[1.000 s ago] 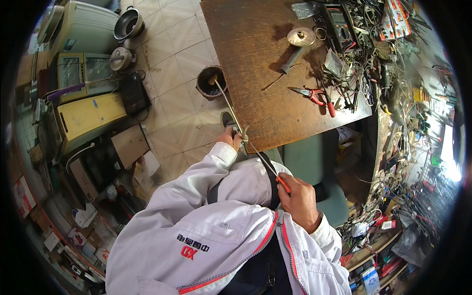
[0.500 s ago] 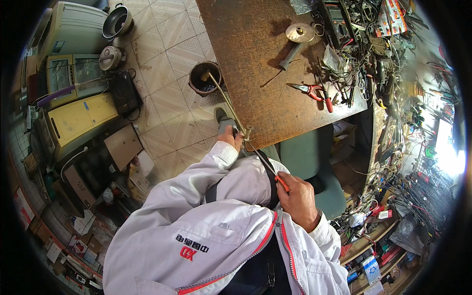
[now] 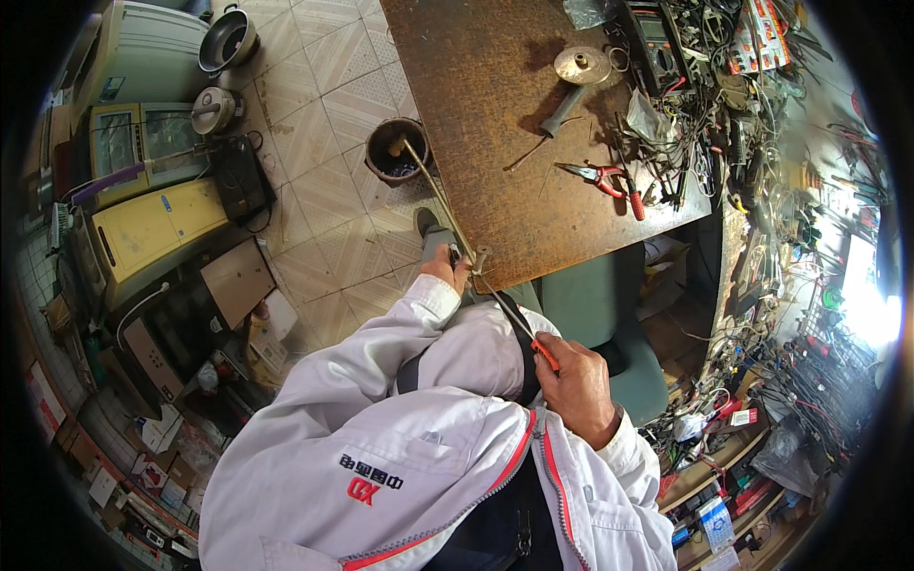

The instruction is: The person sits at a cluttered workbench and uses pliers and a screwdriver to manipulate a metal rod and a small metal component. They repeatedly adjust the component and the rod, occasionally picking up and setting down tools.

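My left hand (image 3: 446, 268) is closed around the near end of a long brass-coloured rod (image 3: 439, 193), beside the table corner. The far end of the rod reaches over a dark bucket (image 3: 394, 152). A small metal fitting (image 3: 481, 256) sits at the rod's near end. My right hand (image 3: 579, 388) is wrapped round the orange handle of a long-shafted screwdriver (image 3: 545, 354). Its thin shaft runs up and left to the fitting by my left hand; whether the tip touches it is too small to tell.
The brown table (image 3: 514, 214) bears a round metal disc on a stem (image 3: 582, 65), red-handled pliers (image 3: 602, 177) and tangled cables (image 3: 690, 133). A green chair (image 3: 595, 295) stands under its near edge. A yellow cabinet (image 3: 162, 228) and a pan (image 3: 228, 43) are at the left.
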A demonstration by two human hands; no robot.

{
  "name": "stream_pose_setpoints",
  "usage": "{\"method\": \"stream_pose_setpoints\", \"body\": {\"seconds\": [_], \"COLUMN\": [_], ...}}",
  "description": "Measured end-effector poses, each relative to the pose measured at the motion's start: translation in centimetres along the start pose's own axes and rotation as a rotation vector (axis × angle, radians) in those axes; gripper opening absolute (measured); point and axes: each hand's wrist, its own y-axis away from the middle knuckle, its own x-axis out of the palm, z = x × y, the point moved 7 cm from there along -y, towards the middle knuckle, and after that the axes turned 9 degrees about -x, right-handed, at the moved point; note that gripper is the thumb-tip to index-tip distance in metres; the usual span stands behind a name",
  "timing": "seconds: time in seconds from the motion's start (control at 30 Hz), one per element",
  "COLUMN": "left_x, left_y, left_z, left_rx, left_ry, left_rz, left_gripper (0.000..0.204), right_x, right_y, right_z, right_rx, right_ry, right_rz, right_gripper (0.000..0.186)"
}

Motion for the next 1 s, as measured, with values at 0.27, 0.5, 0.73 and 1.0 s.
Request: {"method": "stream_pose_setpoints", "body": {"seconds": [0.27,0.5,0.73,1.0], "left_x": [-0.5,-1.2,-0.3,0.0], "left_y": [0.9,1.2,0.4,-0.4], "left_z": [-2.0,-4.1,-2.6,-2.1], "left_rx": [-0.067,-0.137,-0.149,-0.151], "left_ry": [-0.286,-0.406,-0.457,-0.494], "left_rz": [0.037,0.084,0.118,0.205], "left_gripper": [0.039,0.054,0.063,0.069], "right_x": [0.1,1.1,1.5,1.2], "right_y": [-1.7,-1.4,-1.2,-1.7], "right_z": [-0.8,-1.9,-1.8,-1.4], "right_rx": [0.006,0.006,0.024,0.092], "right_ry": [0.057,0.073,0.077,0.063], "right_rz": [0.108,0.204,0.205,0.237], "right_gripper": [0.029,0.028,0.027,0.024]}}
